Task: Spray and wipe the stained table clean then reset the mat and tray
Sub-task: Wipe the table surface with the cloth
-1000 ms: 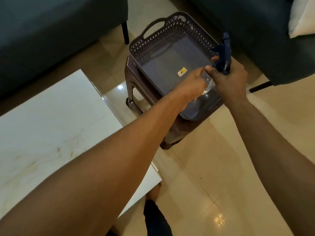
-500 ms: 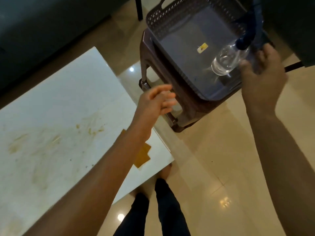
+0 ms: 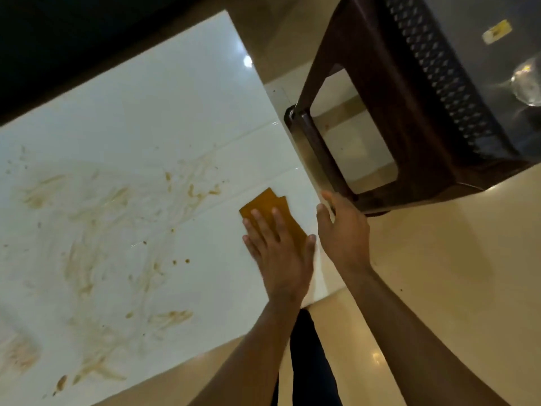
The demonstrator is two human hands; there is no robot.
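Pressing the cloth [image 3: 265, 207] flat, left hand [image 3: 278, 253] fingers [image 3: 257, 219] straight—right hand [image 3: 342, 230] fingers relaxed, empty.

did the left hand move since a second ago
Yes. The left hand went from the basket on the stool down to the table, now resting flat on the orange cloth.

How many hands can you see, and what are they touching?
2. The left hand lies flat on the orange cloth on the white table. The right hand is open at the table's edge, beside the brown stool.
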